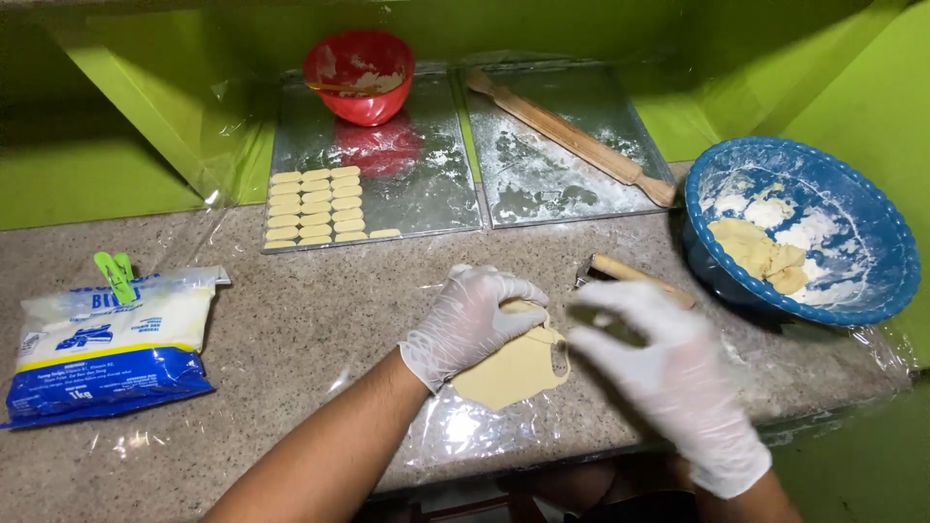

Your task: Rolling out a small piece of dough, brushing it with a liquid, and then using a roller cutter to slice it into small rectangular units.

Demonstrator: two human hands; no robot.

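A flat sheet of pale dough (504,373) lies on clear plastic film (455,431) on the speckled stone counter. My left hand (470,324), in a thin clear glove, rests on the dough's upper left edge with fingers curled over it. Over the dough's right side hovers my gloved right hand (668,383), blurred, fingers spread; whether it holds anything I cannot tell. A wooden-handled tool (635,276) lies just behind the right hand.
Two floured metal trays (417,189) (562,174) sit at the back; the left holds rows of small dough pieces (315,205) and a red bowl (358,76), the right a rolling pin (572,136). A blue bowl (799,228) with dough stands right, a flour bag (107,344) left.
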